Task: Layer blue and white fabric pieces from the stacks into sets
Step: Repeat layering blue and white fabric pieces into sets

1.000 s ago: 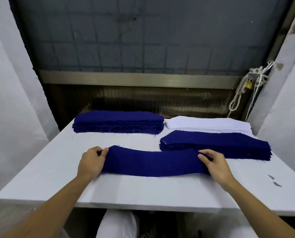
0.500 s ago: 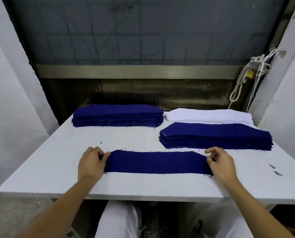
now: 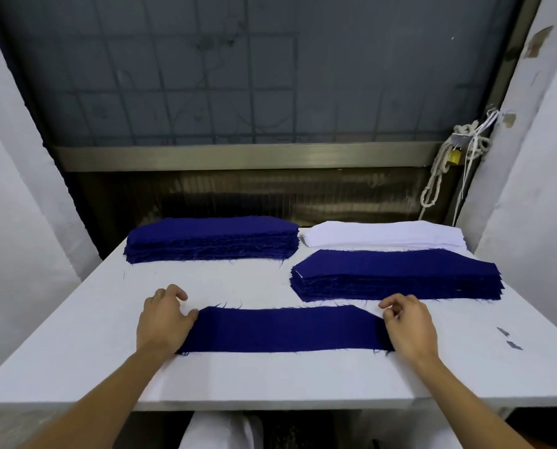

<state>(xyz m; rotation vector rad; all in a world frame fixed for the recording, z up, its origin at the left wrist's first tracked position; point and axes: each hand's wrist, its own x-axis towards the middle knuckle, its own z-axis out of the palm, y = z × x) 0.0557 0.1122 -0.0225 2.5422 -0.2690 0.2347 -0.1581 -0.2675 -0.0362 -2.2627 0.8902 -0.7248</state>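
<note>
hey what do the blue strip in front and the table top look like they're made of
Blue strip: woven cloth, matte, judging by loose threads fraying along its edges; the fibre can't be told. Table top: a smooth, matte white sheet, possibly painted board or laminate; its front edge looks thin and flat.

I sit at a white table between pale walls. Far ahead is a dim grey gridded window over a metal sill; white cords hang far right.

blue strip navy | two stacks navy | far stack white | table white
</note>
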